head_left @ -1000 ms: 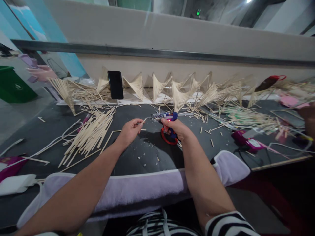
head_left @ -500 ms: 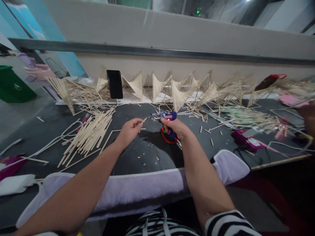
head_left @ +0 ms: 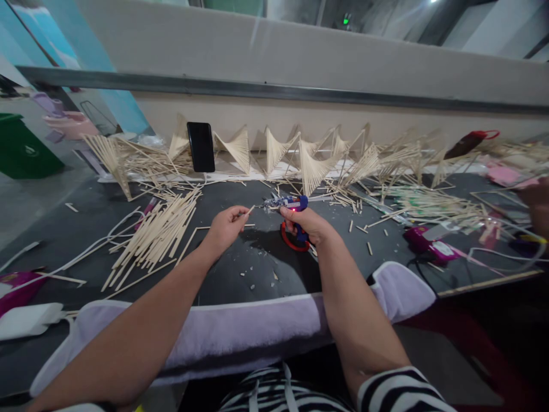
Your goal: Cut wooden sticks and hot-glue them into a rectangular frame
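Observation:
Between thumb and fingers, my left hand (head_left: 228, 226) pinches a short wooden stick (head_left: 251, 210), its tip pointing up and to the right. My right hand (head_left: 305, 222) is wrapped round the handle of a blue hot glue gun (head_left: 299, 202) with a small red light lit on it. The gun's nozzle end, crusted in a clear and silvery mess, faces left and lies close to the stick's tip; whether they touch I cannot tell. Red-handled scissors or cutters (head_left: 293, 240) show below my right hand, partly covered. An L-shaped pair of sticks (head_left: 191, 237) rests beside my left hand.
A pile of loose sticks (head_left: 156, 234) lies at the left. Fan-shaped stick structures (head_left: 315, 163) and a black phone (head_left: 201, 147) stand along the back. White cables (head_left: 96, 247) cross the left side. At the right are a purple device (head_left: 431, 245) and another person's hand (head_left: 538, 206).
Almost nothing differs. Both hands hold the stick and the glue gun in nearly the same place, and the view has shifted only slightly.

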Motion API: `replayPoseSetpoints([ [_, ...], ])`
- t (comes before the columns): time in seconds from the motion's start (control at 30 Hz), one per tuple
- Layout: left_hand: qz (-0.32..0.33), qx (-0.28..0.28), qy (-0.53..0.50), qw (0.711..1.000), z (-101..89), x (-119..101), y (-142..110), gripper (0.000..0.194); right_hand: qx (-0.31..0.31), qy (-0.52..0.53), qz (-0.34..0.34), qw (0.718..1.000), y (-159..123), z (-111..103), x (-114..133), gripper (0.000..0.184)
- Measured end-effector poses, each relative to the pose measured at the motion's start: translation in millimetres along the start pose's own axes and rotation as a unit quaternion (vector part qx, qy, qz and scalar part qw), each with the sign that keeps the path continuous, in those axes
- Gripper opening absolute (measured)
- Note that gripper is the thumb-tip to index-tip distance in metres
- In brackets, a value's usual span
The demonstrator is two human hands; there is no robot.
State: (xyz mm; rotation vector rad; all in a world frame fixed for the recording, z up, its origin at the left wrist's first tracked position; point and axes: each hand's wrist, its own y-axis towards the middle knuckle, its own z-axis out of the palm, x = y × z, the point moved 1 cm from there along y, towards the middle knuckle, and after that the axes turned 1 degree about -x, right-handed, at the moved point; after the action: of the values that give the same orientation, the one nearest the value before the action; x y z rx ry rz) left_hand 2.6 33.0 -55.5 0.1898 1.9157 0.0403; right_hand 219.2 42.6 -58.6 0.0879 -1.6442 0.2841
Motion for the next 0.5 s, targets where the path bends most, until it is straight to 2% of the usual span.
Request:
replayPoseSetpoints([
  [0.13, 0.010, 0.003, 0.016, 1.000, -0.3, -0.5, -0.2, 0.030, 0.007, 0.018, -0.006, 1.000, -0.1, 1.3, 1.9, 0.043],
  [0.27, 0.015, 0.025, -0.010, 1.000, -0.5, -0.1, -0.6, 0.032, -0.028, -0.026, 0.017, 0.999, 2.3, -1.4, 2.2, 0.046],
  [0.43, -0.003, 0.021, -0.038, 0.999, -1.4, 0.5, -1.5, 0.033, -0.044, -0.042, 0.025, 0.998, -4.9, -16.1, 0.4, 0.043],
  [0.5, -0.006, 0.030, -0.039, 0.999, -1.7, 0.6, -1.9, 0.034, -0.071, -0.060, 0.044, 0.995, -7.2, -23.6, -0.1, 0.042],
])
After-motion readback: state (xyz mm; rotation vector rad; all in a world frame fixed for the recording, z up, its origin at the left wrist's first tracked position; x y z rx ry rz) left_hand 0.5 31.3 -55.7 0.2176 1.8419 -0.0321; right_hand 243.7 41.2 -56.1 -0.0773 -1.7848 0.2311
